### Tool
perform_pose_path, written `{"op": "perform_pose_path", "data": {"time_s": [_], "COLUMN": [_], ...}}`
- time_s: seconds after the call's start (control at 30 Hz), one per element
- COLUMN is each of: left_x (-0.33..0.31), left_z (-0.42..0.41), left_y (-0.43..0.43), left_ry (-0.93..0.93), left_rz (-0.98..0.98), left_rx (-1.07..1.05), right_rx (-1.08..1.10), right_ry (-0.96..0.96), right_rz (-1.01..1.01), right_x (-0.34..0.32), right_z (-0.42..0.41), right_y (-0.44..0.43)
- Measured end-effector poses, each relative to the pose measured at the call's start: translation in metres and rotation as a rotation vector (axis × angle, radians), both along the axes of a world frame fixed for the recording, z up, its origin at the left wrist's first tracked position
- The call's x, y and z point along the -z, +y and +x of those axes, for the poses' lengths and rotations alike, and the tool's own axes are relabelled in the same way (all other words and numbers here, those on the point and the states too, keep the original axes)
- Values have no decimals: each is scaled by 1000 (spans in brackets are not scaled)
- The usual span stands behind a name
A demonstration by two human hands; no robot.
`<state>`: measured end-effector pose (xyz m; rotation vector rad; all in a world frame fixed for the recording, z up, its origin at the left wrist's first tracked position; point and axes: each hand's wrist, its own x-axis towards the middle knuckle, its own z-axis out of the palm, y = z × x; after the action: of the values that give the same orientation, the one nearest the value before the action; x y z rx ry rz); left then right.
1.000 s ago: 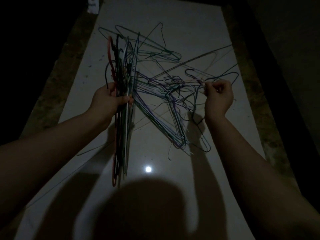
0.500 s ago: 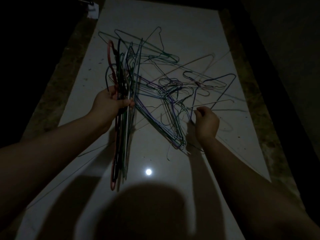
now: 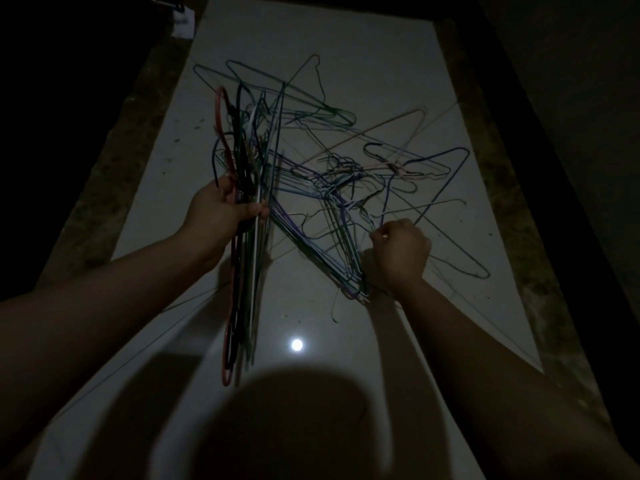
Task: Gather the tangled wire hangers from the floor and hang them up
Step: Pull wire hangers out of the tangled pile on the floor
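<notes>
My left hand (image 3: 221, 213) grips a stacked bundle of wire hangers (image 3: 244, 265), red, black, white and green, held upright above the floor. To its right a tangled pile of thin wire hangers (image 3: 332, 188) in purple, blue, green and pale colours lies spread on the floor. My right hand (image 3: 398, 252) is down at the pile's near right edge, fingers curled, pinching a thin wire of a hanger there. The scene is very dim.
The hangers lie on a pale glossy floor panel (image 3: 346, 39) bordered by dark rough strips left and right. A small white object (image 3: 183, 24) sits at the far left corner. A bright light reflection (image 3: 296, 344) and my head's shadow fall on the near floor.
My right hand let go of a hanger at the pile's upper right and came down toward me to the near right edge, where it now pinches a wire. The left hand's bundle has barely moved.
</notes>
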<state>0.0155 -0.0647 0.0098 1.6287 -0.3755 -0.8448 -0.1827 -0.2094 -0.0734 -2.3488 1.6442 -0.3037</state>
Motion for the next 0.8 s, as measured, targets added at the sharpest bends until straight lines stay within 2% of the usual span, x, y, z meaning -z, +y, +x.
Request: {"op": "perform_pose_path", "data": {"time_s": [0.1,0.27,0.4,0.63,0.8], "left_x": [1,-1,0,-1,-6], "left_z": [-1,1,0,-9,-16], "left_y": [1,0,-2,-8,-9], "left_ry": [1,74,86,112,113], "left_rz": [-1,-21,-27,-51,-72], "left_rx": [2,-47,-44,-48,-8], "right_rx": [97,232,198,108,62], "right_ry": [-326,-751,-969,-1107,-1054], "right_rz": [264,382,516,748,683], "right_x": [-5,-28,-53,-65,-67], "right_z": [10,34,54,89,96], "right_y": [3,7,31,92,101]}}
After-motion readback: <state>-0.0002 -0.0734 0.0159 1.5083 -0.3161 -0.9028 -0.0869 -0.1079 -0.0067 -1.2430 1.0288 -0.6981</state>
